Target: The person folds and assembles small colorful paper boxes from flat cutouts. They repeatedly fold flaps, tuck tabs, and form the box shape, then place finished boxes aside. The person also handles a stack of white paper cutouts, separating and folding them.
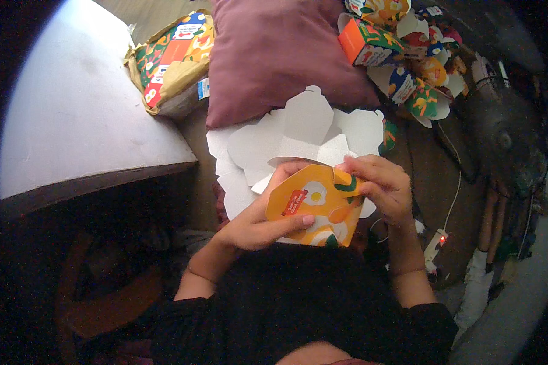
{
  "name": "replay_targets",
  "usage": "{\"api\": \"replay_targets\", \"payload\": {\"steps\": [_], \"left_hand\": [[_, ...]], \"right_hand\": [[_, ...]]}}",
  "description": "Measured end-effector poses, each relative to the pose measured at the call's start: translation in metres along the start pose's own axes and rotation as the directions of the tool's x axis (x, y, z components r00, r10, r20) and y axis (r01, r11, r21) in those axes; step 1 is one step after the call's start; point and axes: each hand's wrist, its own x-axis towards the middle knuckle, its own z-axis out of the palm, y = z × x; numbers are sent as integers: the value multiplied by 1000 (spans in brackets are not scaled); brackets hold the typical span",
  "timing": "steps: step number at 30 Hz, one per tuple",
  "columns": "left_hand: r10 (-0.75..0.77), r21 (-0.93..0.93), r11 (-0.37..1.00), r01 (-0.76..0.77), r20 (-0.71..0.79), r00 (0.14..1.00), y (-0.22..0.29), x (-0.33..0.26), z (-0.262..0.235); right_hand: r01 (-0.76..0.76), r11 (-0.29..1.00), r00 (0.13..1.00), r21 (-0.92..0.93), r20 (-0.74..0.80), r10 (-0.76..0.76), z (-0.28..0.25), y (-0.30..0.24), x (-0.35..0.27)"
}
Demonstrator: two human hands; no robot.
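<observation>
A partly folded yellow food carton [324,214], printed with eggs and green shapes, is held up in front of my body. My left hand [263,220] grips its left side, thumb on the printed face and fingers behind. At the carton's upper right, my right hand [382,184] pinches a corner flap between thumb and fingers. A white inner flap stands up behind the printed face. Beneath and beyond the carton lie several flat carton blanks [248,149], white side up.
A mauve pillow [280,58] lies beyond the blanks. Several folded cartons [371,45] are piled at the far right. A torn brown package [179,61] of printed blanks sits by the white table [85,103]. A power strip [435,246] with a red light lies at right.
</observation>
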Motion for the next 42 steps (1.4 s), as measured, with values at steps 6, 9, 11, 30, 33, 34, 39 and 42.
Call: {"api": "replay_targets", "payload": {"steps": [6,9,11,30,33,34,39,42], "left_hand": [[-4,149,989,-13,116,993,-1,3,-2],[198,470,703,-534,592,781,-1,21,-15],[102,377,817,-437,652,752,2,23,-21],[422,862,-58,503,-435,795,-74,66,-105],[393,848,2,531,-489,779,-82,65,-106],[380,841,24,540,-508,773,-83,64,-106],[339,843,-39,536,-493,801,-85,55,-103],[313,867,15,498,-477,821,-86,49,-103]], "right_hand": [[106,922,994,373,-63,-89,17,11,-8],[80,915,997,396,-28,-76,10,5,-2],[63,971,972,233,207,-112,-5,-1,6],[120,699,707,-705,-434,-559,-164,-39,193],[170,716,751,-677,-381,-539,-131,-17,159],[201,745,796,-636,-337,-502,-116,-7,146],[-97,962,972,-255,-230,37,-40,49,77],[-219,949,964,-228,-203,173,-18,71,46]]}}
